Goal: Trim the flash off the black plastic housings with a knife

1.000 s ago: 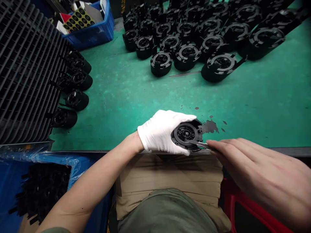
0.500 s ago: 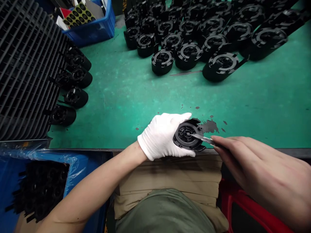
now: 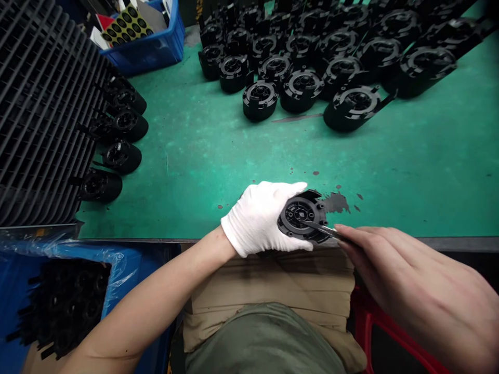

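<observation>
My left hand (image 3: 265, 218), in a white glove, is wrapped round a black round plastic housing (image 3: 290, 221) at the table's front edge. The housing's ringed face, with a small hub and several holes, is turned up toward me. My bare right hand (image 3: 401, 275) pinches a thin metal craft knife (image 3: 327, 230) from the right. Its tip lies over the inner part of the housing's face, just below the central hub; whether it touches the plastic I cannot tell. The far side of the housing is hidden by my gloved palm.
Many similar black housings (image 3: 302, 88) stand in rows at the back of the green table (image 3: 218, 150). Several more sit at left beside a stack of black grid racks (image 3: 35, 114). A blue bin (image 3: 144, 49) stands behind; a lined blue crate (image 3: 125, 265) of black parts is lower left.
The knife tip has moved slightly down from the hub's centre, and my right hand has dropped a little with it. My left hand and the housing have barely moved.
</observation>
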The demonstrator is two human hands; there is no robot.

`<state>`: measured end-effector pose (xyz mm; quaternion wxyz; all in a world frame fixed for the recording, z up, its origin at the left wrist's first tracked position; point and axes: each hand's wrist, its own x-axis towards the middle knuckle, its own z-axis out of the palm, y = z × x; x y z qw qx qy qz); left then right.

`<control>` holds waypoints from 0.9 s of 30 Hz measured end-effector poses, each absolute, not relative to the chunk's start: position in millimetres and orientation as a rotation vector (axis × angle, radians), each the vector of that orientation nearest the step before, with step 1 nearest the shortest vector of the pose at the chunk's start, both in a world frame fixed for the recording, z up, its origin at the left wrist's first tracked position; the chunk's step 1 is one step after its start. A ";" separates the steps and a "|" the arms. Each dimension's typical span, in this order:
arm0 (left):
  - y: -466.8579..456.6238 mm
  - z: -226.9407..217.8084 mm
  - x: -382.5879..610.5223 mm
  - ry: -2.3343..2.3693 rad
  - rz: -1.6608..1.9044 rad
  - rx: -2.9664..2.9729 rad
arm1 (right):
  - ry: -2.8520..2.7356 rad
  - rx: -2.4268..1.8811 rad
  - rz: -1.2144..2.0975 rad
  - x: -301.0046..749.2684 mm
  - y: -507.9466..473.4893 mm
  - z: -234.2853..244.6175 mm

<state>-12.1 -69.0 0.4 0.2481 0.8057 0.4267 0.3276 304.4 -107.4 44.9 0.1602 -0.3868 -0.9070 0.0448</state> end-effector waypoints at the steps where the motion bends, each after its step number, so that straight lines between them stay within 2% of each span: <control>1: -69.0 1.0 -11.8 1.169 0.866 2.187 | -2.579 -1.116 0.121 305.7 -106.6 43.5; 12: -69.8 -2.8 -11.7 1.178 0.890 2.183 | -2.603 -1.115 -0.089 285.1 -114.4 54.4; 27: -69.8 -3.2 -11.8 1.181 0.914 2.183 | -2.602 -1.112 -0.023 286.3 -120.6 54.3</control>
